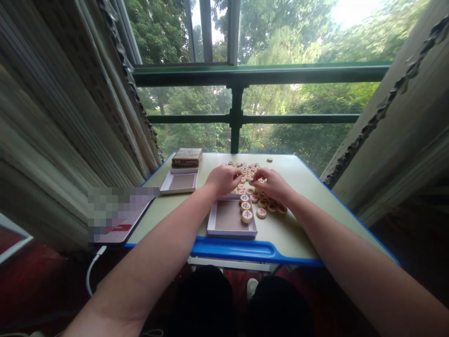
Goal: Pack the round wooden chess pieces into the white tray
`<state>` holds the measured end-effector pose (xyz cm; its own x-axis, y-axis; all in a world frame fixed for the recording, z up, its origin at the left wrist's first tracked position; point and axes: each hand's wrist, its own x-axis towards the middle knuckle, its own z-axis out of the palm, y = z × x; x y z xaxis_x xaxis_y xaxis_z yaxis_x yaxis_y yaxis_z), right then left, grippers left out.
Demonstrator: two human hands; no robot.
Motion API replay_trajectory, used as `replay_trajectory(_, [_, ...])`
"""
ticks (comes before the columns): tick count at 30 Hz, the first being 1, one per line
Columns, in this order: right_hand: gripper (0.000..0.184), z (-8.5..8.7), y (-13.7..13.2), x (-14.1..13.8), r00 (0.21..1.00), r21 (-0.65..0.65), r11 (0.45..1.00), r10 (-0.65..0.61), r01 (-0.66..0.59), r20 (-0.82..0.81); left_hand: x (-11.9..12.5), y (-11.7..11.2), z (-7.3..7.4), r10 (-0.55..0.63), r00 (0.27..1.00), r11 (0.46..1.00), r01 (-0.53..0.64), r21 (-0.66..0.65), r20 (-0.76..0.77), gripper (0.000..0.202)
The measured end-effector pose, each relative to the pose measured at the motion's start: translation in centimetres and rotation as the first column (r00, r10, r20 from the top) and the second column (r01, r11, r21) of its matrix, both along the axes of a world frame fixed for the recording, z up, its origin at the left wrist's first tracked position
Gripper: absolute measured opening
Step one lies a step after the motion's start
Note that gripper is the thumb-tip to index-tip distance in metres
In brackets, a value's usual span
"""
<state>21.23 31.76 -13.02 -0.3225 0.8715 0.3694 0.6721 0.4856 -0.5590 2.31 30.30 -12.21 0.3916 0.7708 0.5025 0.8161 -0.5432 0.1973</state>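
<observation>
Round wooden Chinese chess pieces with red or dark characters lie loosely heaped on the table around both hands. My left hand is above the far edge of an open shallow box. Its fingers are curled together by the heap, and what they hold, if anything, is hidden. My right hand reaches over the heap, thumb and fingers pinched on a Chinese chess piece. Inside the box, a few dark-lettered pieces line its right side.
A box lid lies at the left, with a brown box behind it. A laptop-like flat device, partly blurred, overhangs the left edge. One lone piece sits near the far edge. The table has a blue rim.
</observation>
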Motion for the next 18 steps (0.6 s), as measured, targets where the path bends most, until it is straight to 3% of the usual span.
replay_trajectory(3, [0.027, 0.42, -0.43, 0.15, 0.957, -0.129, 0.989, 0.039, -0.079, -0.287, 0.18, -0.16, -0.05, -0.097, 0.995, 0.994, 0.095, 0.052, 0.021, 0.02])
replay_trajectory(6, [0.031, 0.58, -0.82, 0.08, 0.885, -0.258, 0.94, 0.087, -0.225, -0.456, 0.21, -0.22, -0.14, -0.144, 0.988, 0.982, 0.136, 0.133, 0.054, 0.029])
replay_trajectory(10, [0.032, 0.27, -0.94, -0.16, 0.838, -0.306, 0.9, 0.108, -0.312, -0.535, -0.09, -0.09, -0.21, -0.19, 0.976, 0.971, 0.172, 0.165, 0.104, 0.029])
replay_trajectory(18, [0.032, 0.29, -0.79, 0.11, 0.807, -0.309, 0.873, 0.147, -0.378, -0.572, 0.21, -0.51, 0.32, -0.283, 0.942, 0.958, 0.269, 0.095, 0.183, 0.016])
